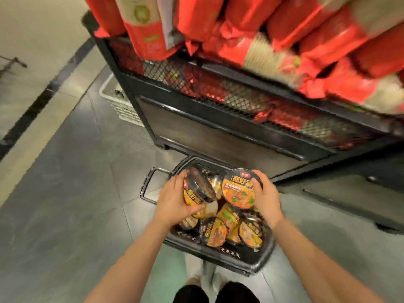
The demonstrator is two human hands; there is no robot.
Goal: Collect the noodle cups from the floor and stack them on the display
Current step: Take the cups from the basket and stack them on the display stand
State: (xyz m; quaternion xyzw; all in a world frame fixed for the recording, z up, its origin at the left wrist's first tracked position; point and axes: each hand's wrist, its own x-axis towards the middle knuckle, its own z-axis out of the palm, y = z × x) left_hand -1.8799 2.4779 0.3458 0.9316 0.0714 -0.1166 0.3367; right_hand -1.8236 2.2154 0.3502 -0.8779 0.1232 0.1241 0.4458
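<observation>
Fingers (254, 179) curl round glossy round noodle cups (238, 189) above basket (251, 262).

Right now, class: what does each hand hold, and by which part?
The left hand grips a tilted noodle cup round its side; the right hand grips another noodle cup by its rim.
</observation>
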